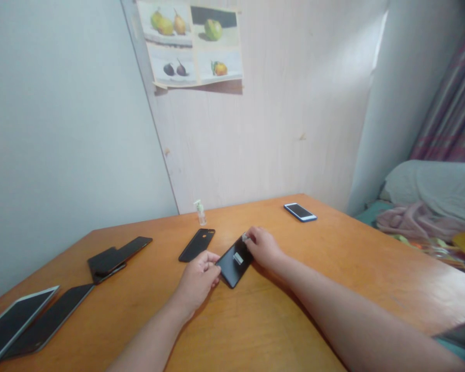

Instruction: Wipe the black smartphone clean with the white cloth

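Note:
A black smartphone (231,269) with a small pale label (238,259) on its dark glossy face is tilted just above the table or resting on it; I cannot tell which. My left hand (199,279) is closed on its left edge, thumb on top. At the far top corner, my right hand (264,246) grips the phone with bent fingers, and a small whitish bit shows by the fingertips. Just beyond my left hand lies a black phone case (197,245) with a round hole and a camera cutout.
A small clear pump bottle (200,213) stands at the table's back edge. To the right lies a white-faced phone (300,212) with a blue rim. At left are stacked dark devices (116,258), a white-framed tablet (17,323) and its dark cover (56,319).

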A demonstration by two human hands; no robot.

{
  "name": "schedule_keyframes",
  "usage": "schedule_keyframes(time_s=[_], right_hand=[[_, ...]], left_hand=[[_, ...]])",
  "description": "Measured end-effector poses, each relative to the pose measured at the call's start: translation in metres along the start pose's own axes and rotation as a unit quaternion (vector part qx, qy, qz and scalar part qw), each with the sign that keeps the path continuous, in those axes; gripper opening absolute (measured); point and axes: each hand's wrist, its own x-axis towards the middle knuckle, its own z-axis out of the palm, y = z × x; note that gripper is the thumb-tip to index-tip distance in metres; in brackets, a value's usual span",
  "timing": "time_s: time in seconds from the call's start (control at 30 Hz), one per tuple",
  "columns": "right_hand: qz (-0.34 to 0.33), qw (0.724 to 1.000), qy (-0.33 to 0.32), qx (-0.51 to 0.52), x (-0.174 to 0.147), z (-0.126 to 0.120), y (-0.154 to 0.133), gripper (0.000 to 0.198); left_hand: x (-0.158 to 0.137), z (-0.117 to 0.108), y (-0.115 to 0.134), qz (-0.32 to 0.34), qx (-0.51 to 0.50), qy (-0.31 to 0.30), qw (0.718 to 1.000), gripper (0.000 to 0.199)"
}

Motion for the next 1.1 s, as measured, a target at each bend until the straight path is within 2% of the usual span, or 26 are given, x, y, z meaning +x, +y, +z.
schedule_keyframes(time_s=[0.17, 0.2, 0.3, 0.4, 0.5, 0.63, 0.67, 0.73, 0.8, 0.9, 1.0, 1.1], right_hand=[[-0.147, 0.983, -0.104, 0.035, -0.023, 0.009, -0.028, 0.010], [-0.143, 0.984, -0.107, 0.028, -0.023, 0.008, -0.028, 0.009], [-0.033, 0.997, -0.061, -0.023, -0.009, -0.001, -0.013, 0.003], [0.026, 0.998, -0.034, -0.046, 0.004, -0.009, 0.004, 0.007], [0.003, 0.998, -0.055, -0.043, -0.004, -0.005, -0.001, 0.007], [-0.111, 0.984, -0.141, 0.003, -0.027, 0.006, -0.023, 0.010], [-0.122, 0.980, -0.156, 0.009, -0.029, 0.006, -0.024, 0.011], [-0.089, 0.984, -0.157, -0.005, -0.023, 0.002, -0.019, 0.009], [-0.012, 0.991, -0.123, -0.043, -0.011, -0.006, -0.007, 0.006], [0.027, 0.993, -0.086, -0.071, 0.001, -0.014, 0.005, 0.005], [0.003, 0.992, -0.109, -0.068, -0.010, -0.010, -0.005, 0.005], [-0.084, 0.978, -0.186, -0.033, -0.031, -0.002, -0.024, 0.007]], left_hand=[[0.000, 0.000, 0.000, -0.015, -0.034, 0.001, 0.999, 0.019], [0.000, 0.000, 0.000, -0.017, -0.034, 0.003, 0.999, 0.019], [-0.001, -0.001, 0.003, -0.024, -0.015, 0.012, 1.000, 0.018], [-0.001, -0.002, 0.004, -0.029, -0.003, 0.018, 0.999, 0.018], [0.000, -0.002, 0.004, -0.028, -0.005, 0.025, 0.999, 0.018], [0.001, -0.003, 0.002, -0.028, -0.009, 0.032, 0.999, 0.018], [0.001, -0.003, 0.002, -0.028, -0.009, 0.032, 0.999, 0.018], [0.002, -0.004, 0.001, -0.028, -0.005, 0.031, 0.999, 0.018], [0.002, -0.005, 0.001, -0.028, 0.001, 0.034, 0.999, 0.018], [0.002, -0.005, 0.001, -0.028, 0.004, 0.037, 0.999, 0.018], [0.002, -0.004, 0.002, -0.029, -0.003, 0.041, 0.999, 0.018], [0.002, -0.004, 0.002, -0.030, -0.013, 0.039, 0.999, 0.018]])
